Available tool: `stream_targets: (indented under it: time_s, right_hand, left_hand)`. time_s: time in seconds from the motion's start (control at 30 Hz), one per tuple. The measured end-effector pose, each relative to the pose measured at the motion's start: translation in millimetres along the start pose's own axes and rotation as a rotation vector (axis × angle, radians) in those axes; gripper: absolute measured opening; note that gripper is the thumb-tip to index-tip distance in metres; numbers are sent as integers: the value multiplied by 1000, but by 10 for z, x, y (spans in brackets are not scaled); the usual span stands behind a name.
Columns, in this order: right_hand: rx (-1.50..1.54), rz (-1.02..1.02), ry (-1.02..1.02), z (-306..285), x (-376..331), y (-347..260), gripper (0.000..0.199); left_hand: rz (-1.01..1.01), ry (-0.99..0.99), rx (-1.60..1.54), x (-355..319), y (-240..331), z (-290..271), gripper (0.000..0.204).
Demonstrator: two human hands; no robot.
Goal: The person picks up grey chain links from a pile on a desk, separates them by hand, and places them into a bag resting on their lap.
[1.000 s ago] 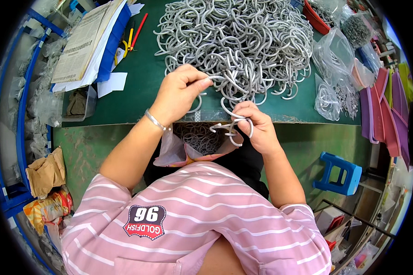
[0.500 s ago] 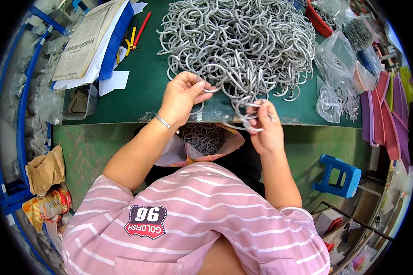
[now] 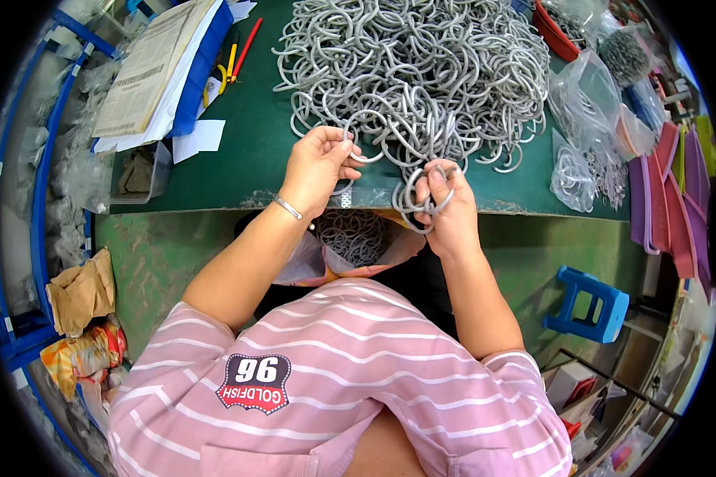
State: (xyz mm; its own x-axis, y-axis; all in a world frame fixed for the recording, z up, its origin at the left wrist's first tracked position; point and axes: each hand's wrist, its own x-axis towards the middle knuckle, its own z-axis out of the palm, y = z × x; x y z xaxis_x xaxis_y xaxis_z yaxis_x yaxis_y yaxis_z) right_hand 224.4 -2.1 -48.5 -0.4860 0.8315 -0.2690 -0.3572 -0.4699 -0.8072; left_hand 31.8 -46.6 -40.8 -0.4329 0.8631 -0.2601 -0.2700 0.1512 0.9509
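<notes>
Head view, going left to right. Folded newspaper (image 3: 155,67) on a blue tray (image 3: 192,103) at the left end of the green bench (image 3: 247,159), clear tub (image 3: 161,171) below it, red pen (image 3: 247,49) just to the right. Then the left hand (image 3: 317,163): fingers pinched narrow on a grey ring (image 3: 367,159) near the front edge. Can't tell if that ring is hooked into the rest.

Below the edge, by the person's lap, there's an open bag (image 3: 301,266) with a load of similar grey pieces (image 3: 354,238) inside. Up on the bench is the big heap (image 3: 422,75), its tail running down between the hands. Right hand (image 3: 449,211) has its fingers closed around a small bunch of rings (image 3: 406,208) dangling at the edge.

Progress? My guess is only a small part's done: a few rings sit in the right hand, and the heap is huge. Whether the bagged ones are finished or waiting, no clue.

Looks-wise, they're dull silver-grey curved pieces, many like open C shapes, with a ribbed-looking surface, badly tangled. Further right, clear plastic bags (image 3: 585,87).
</notes>
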Motion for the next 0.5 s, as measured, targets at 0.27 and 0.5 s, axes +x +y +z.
stream_targets:
  time_s: [0.27, 0.5]
  right_hand:
    - [169, 95, 198, -100, -133, -31, 12]
    - [-403, -178, 100, 122, -37, -2, 13]
  left_hand:
    - [404, 103, 581, -55, 29, -583, 17]
    - [657, -32, 1091, -242, -68, -439, 37]
